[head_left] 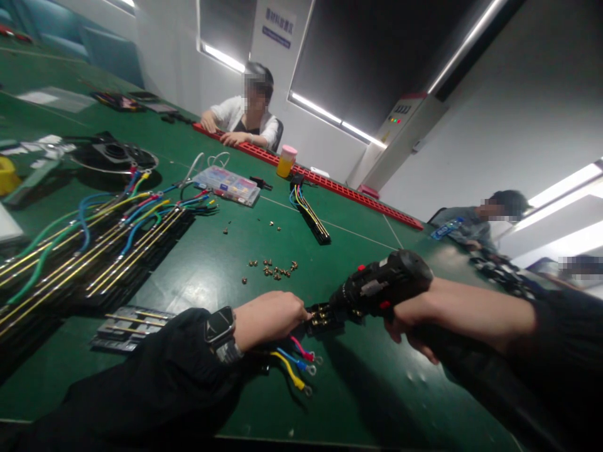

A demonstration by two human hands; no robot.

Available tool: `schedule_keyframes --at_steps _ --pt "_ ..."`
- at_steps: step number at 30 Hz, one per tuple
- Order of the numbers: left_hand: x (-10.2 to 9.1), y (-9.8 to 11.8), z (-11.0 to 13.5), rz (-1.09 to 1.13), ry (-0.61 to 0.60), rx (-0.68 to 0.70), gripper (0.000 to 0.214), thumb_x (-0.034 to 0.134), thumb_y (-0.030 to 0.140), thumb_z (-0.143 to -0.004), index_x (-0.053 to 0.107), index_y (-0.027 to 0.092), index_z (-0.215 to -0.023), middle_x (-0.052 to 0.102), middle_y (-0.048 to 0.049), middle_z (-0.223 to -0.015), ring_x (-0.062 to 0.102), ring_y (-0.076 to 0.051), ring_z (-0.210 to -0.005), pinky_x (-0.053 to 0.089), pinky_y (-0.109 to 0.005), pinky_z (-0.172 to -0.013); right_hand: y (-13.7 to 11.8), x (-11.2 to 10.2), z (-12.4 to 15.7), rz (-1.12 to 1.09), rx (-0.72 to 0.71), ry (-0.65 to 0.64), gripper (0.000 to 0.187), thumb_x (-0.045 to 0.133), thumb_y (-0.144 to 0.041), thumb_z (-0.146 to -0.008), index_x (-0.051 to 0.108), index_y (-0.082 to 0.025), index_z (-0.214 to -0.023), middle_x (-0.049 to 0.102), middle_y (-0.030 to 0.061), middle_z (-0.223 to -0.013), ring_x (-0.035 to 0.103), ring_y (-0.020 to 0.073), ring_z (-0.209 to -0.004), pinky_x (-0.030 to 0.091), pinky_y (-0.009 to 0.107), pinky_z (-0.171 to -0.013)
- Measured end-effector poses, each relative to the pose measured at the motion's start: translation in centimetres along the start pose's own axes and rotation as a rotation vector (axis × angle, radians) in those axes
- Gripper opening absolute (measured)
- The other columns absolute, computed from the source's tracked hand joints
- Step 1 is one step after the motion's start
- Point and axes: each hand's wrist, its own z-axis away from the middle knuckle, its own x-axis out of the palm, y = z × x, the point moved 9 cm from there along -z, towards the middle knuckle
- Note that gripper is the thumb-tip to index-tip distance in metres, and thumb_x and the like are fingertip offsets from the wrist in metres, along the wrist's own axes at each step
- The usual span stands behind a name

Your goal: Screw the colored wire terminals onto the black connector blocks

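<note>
Holding the terminal block [325,317], the left hand [268,317] is closed around its left end; the fingertips are hidden behind the block, so the exact grip cannot be made out. The block sits low at centre on the green table [211,251], just at 3 o'clock of that hand.

The right hand [409,320] is wrapped around the grip of one black electric screwdriver [381,285]. The tool's nose meets the block from 3 o'clock. The bit tip is hidden at the joint, and the lower fingers are partly covered by the tool body.

Three short wires leave the block toward 7 o'clock: one red wire [301,350], one blue wire [294,361], one yellow wire [287,371], each ending in a ring lug.

One wristwatch [221,326] is on the left wrist. Both sleeves are dark and cut off by the lower frame edge.

Loose brass screws [276,270] lie at 11 o'clock of the block; they are too small to count exactly.

A bundle of wired strips [94,251] lies at 9 o'clock; its left end is cut off and its count cannot be told. One clear parts box [228,184], one second wired block [311,216] and one yellow cup [286,161] lie toward 12 o'clock.

Two other persons are seated at the far edge, one at 12 o'clock [245,116] and one at 2 o'clock [475,223].
</note>
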Motion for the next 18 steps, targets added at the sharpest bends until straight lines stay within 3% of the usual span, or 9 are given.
schedule_keyframes --at_steps 18 --pt "-0.09 0.02 -0.05 0.039 0.015 0.007 0.023 0.056 0.020 -0.101 0.077 0.020 -0.093 0.076 -0.0058 -0.082 0.074 -0.016 -0.077 0.050 -0.022 -0.070 0.26 -0.07 -0.02 0.032 0.021 0.026 0.017 0.066 -0.028 -0.068 0.070 -0.011 -0.069 0.059 0.0037 -0.057 0.058 0.0125 -0.050 0.046 0.020 -0.047"
